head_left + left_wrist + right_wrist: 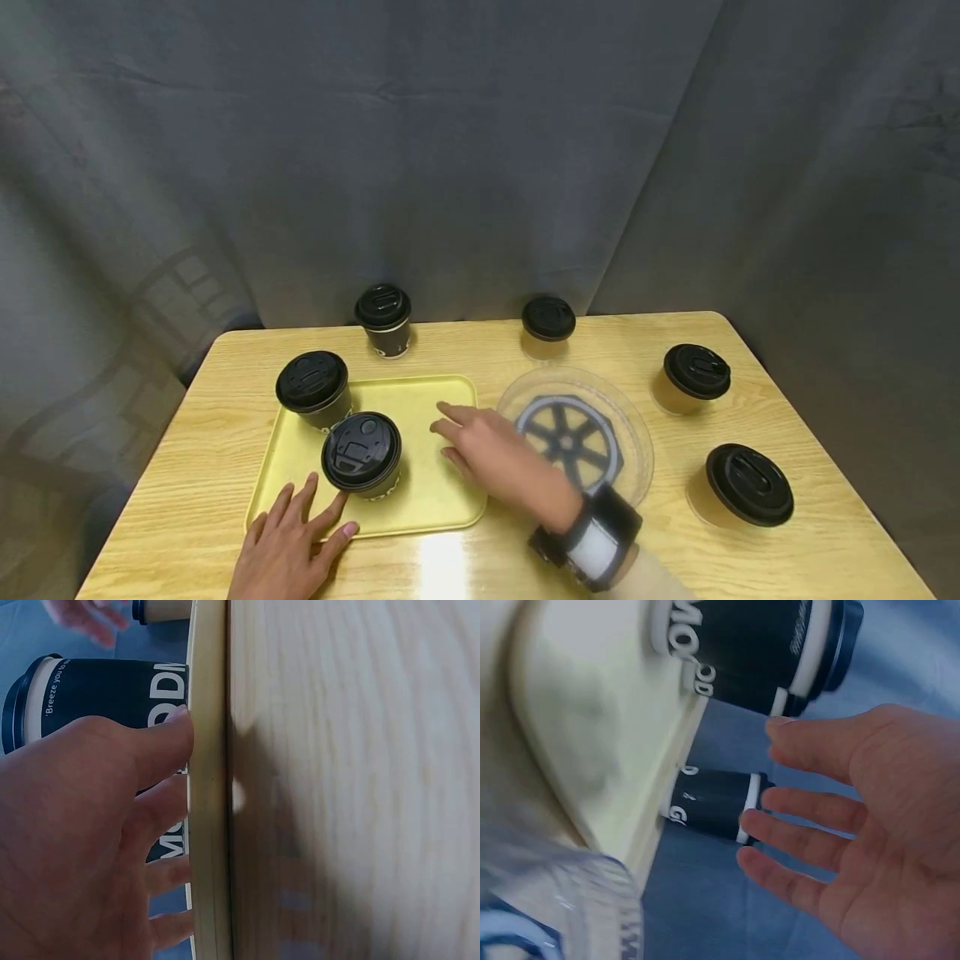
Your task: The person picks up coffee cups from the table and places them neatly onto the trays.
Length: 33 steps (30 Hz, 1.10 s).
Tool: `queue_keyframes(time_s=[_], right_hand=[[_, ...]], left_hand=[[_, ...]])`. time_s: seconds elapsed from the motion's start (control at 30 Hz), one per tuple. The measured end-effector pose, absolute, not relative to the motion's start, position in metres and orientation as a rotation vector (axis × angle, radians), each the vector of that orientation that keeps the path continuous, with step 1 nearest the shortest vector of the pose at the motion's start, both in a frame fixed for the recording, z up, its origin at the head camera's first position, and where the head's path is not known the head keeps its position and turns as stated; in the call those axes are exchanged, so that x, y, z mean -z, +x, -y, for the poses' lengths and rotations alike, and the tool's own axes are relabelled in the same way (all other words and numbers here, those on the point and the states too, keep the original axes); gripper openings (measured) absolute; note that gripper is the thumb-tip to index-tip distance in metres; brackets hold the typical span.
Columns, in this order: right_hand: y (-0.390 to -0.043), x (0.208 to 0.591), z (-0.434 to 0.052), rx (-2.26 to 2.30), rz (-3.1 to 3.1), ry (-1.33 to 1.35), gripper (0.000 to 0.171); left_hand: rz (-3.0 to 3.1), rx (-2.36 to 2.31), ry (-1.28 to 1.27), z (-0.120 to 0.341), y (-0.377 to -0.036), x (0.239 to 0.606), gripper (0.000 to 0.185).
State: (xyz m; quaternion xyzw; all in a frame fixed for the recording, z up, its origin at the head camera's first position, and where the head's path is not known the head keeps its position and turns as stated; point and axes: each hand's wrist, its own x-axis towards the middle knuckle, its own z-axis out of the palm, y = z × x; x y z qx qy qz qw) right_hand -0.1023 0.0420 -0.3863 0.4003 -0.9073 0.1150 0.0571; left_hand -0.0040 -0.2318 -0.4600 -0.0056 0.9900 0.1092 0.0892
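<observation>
Yellow rectangular tray with rounded corners point(427, 508) lies before us on a pale wood-grain table point(172, 500). On its left part we have two dark paper cups with black plastic lids upright: the nearer cup point(362, 454) and, just behind it, the farther cup point(315, 385). Our left hand point(281, 554), its fingers spread, touches the tray's near rim beside the nearer cup; whether it touches that cup we cannot tell. Our right hand point(495, 454), slightly blurred, hangs with parted fingers over the tray's right part, holding nothing. Near that wrist sits a clear round plastic container point(636, 425) with a dark spoked shape. Behind the tray we see a small dark paper cup with a black lid point(384, 321); farther right stand three brown cups with black lids point(697, 372).
</observation>
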Motion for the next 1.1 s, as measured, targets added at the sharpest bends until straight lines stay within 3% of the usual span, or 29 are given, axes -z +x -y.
queue_keyframes(time_s=[0.37, 1.1], right_hand=[[-0.159, 0.369, -0.025, -0.325, 2.773, 1.215, 0.06], [-0.221, 0.366, 0.02, -0.316, 2.863, 1.157, 0.073]], left_hand=[[-3.0, -0.333, 0.002, 0.232, -0.002, 0.459, 0.063], [-2.993, -0.346, -0.004, 0.232, -0.004, 0.459, 0.061]])
